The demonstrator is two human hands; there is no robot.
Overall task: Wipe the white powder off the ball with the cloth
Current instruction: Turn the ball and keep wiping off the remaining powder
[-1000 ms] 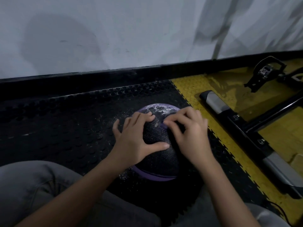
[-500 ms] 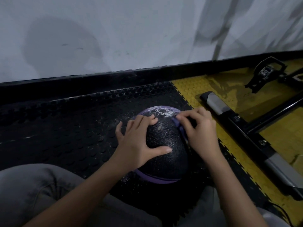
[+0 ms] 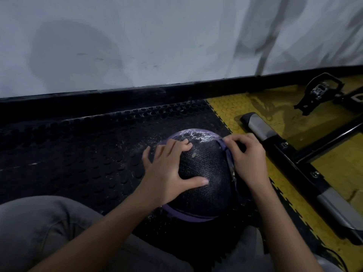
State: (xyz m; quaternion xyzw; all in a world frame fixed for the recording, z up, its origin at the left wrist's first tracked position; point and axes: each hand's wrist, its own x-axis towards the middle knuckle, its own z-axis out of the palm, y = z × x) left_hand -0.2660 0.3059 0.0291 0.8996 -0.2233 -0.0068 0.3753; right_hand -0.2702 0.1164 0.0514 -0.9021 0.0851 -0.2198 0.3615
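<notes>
A black textured ball [image 3: 204, 173] with purple bands rests on the black studded floor mat [image 3: 78, 154] between my knees. White powder [image 3: 194, 134] streaks its far top. My left hand [image 3: 169, 173] lies spread over the ball's left and top, thumb across the front, holding it steady. My right hand [image 3: 249, 160] is curled against the ball's right side, pressing a dark cloth [image 3: 241, 195] along the purple band. The cloth is mostly hidden under the hand and hard to tell from the dark ball.
Loose powder [image 3: 137, 146] dusts the mat left of the ball. To the right, on yellow matting [image 3: 245, 107], lies a black machine frame with a grey-capped bar [image 3: 261, 128] and a pedal [image 3: 320, 89]. A white wall [image 3: 157, 46] stands behind. My grey trouser leg [image 3: 39, 222] is at lower left.
My right hand has slid from the ball's top centre over to its right side, uncovering more of the black surface. My left hand has stayed in place on the ball.
</notes>
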